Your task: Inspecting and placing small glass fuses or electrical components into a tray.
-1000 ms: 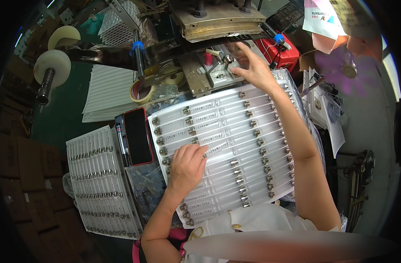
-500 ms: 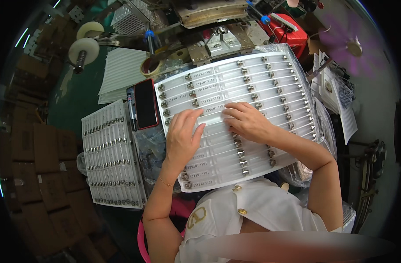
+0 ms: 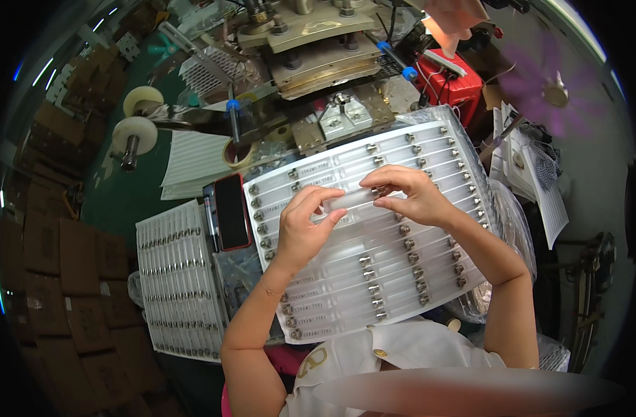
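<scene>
**Desk:** Over the middle of the wide white plastic tray (image 3: pixel 401 278) of rows, what do the hands have?

**Photographer:** Both hands grip one clear slim plastic tube (image 3: pixel 352 200) with a small metal tip, lifted just above the tray. The left hand (image 3: pixel 300 226) pinches the tube's left end between thumb and curled fingers; the right hand (image 3: pixel 408 194) closes on the right end, near the metal tip, fingers bent over it.

**Desk:** And the tray itself?

**Photographer:** It lies tilted in front of the person's chest, filled with many more like tubes laid side by side in two columns, metal tips lined up down the middle and the right edge.

**Desk:** What sits around it?

**Photographer:** Just left of the tray, a black smartphone in a red case (image 3: pixel 232 210) lies flat. Further left, a second white tray (image 3: pixel 179 278) packed with like tubes rests on the bench. Beyond the tray stands a grey-and-brass metal press machine (image 3: pixel 318 48), with a red box-shaped device (image 3: pixel 451 87) to its right. Two white tape rolls (image 3: pixel 134 135) sit on a spindle at upper left, beside a stack of white ribbed sheets (image 3: pixel 193 160). Brown cardboard boxes (image 3: pixel 61 278) are stacked along the far left.
</scene>
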Available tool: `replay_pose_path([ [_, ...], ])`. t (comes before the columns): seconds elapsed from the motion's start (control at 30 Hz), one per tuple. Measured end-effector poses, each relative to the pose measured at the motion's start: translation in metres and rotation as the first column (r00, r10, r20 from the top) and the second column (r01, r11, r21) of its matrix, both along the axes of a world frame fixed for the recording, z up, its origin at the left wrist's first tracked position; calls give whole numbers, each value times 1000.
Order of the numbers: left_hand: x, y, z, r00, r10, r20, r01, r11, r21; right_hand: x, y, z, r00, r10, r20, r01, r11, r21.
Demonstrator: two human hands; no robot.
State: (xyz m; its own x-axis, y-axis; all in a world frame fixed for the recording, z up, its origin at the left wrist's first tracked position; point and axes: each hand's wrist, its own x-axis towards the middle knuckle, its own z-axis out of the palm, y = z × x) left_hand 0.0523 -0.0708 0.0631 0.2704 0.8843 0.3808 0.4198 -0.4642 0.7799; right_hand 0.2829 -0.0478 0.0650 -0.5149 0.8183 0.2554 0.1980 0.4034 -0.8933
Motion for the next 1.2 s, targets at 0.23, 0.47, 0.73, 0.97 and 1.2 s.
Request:
replay_pose_path([
  [0.23,39,68,-3,974,-64,-217,145,911,385,48,8,7,959,-285,8,282,945,-166],
  [0.47,38,173,-22,777,369,-510,77,748,659,58,69,1,835,-549,49,542,834,98],
  [0.73,19,51,1,957,-8,-291,153,864,479,-11,113,-4,815,-579,17,376,552,744],
  [0.97,-39,-49,-47,983,8,-186,48,955,292,-38,140,-21,807,-565,171,311,653,690],
  [1.2,-44,-50,-48,969,28,-244,11,988,155,-37,155,-32,832,-518,199,436,833,342],
])
